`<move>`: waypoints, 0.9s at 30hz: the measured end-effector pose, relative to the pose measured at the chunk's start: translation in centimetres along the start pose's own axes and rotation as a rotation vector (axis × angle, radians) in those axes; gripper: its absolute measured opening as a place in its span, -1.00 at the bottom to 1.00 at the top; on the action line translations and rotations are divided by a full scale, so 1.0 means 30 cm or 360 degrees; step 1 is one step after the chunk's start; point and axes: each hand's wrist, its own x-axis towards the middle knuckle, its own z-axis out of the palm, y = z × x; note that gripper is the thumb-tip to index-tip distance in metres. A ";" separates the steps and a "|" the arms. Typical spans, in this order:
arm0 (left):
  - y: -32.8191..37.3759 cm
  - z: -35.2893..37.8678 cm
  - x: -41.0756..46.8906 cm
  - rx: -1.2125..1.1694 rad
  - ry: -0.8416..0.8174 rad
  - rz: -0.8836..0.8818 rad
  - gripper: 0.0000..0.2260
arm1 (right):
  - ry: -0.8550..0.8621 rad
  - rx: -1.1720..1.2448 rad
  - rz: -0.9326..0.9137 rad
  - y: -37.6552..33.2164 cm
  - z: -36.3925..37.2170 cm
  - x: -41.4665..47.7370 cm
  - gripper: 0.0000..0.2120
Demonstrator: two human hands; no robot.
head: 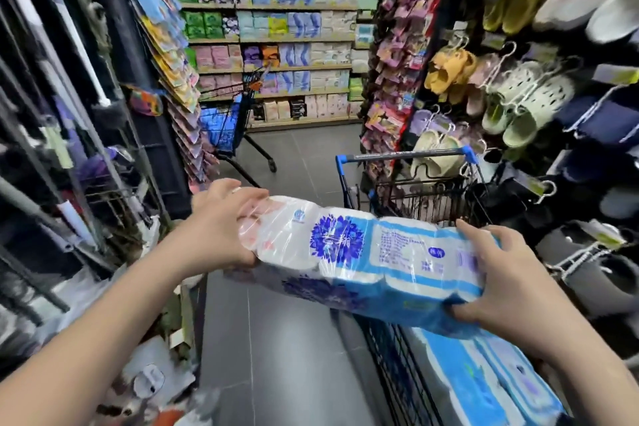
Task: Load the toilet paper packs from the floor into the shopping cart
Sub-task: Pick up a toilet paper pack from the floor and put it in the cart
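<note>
Toilet paper pack point(363, 252) gripped by both hands above shopping cart point(390, 367).

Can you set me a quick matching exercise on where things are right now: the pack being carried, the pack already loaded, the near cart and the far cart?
Things:
1. held toilet paper pack
2. loaded toilet paper pack
3. near shopping cart
4. far shopping cart

Places:
A. down the aisle by the back shelves
B. inside the near cart's basket
C. between the left hand and right hand, off the floor
D. on the right, beside the slipper rack

Pairs: 1-C, 2-B, 3-D, 4-A
</note>
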 end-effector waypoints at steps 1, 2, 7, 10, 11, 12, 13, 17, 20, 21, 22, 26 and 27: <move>0.007 0.011 0.050 0.0012 -0.0021 0.0020 -0.10 | 0.0003 0.0002 0.0022 0.012 0.010 0.027 0.23; 0.016 0.025 0.100 0.0024 -0.0035 0.0039 -0.11 | 0.0003 0.0005 0.0046 0.026 0.019 0.053 0.23; 0.088 0.099 0.388 0.0078 -0.0107 0.0168 -0.10 | 0.0043 -0.0004 0.0198 0.120 0.045 0.211 0.21; 0.162 0.155 0.569 0.0092 -0.0161 0.0279 -0.06 | 0.0086 -0.0023 0.0335 0.183 0.058 0.277 0.21; 0.192 0.175 0.626 0.0091 -0.0179 0.0326 -0.06 | 0.0091 -0.0019 0.0391 0.205 0.059 0.291 0.22; 0.226 0.197 0.676 0.0085 -0.0198 0.0377 -0.05 | 0.0096 -0.0015 0.0447 0.227 0.062 0.303 0.22; 0.259 0.219 0.719 0.0075 -0.0222 0.0417 -0.04 | 0.0101 -0.0006 0.0501 0.250 0.065 0.310 0.22; 0.368 0.309 0.872 0.0023 -0.0347 0.0530 -0.06 | 0.0074 0.0032 0.0712 0.314 0.069 0.344 0.21; 0.444 0.403 0.991 -0.0011 -0.0435 0.0659 -0.12 | 0.0053 0.0066 0.0885 0.361 0.077 0.338 0.19; 0.470 0.440 1.030 -0.0011 -0.0463 0.0706 -0.12 | 0.0061 0.0069 0.0946 0.377 0.082 0.330 0.18; 0.496 0.480 1.067 -0.0011 -0.0488 0.0768 -0.13 | 0.0079 0.0064 0.1009 0.392 0.090 0.322 0.18; 0.608 0.652 1.202 -0.0043 -0.0623 0.1025 -0.16 | 0.0120 0.0004 0.1281 0.426 0.138 0.283 0.17; 0.635 0.697 1.228 -0.0041 -0.0671 0.1082 -0.16 | 0.0130 -0.0009 0.1357 0.430 0.154 0.271 0.17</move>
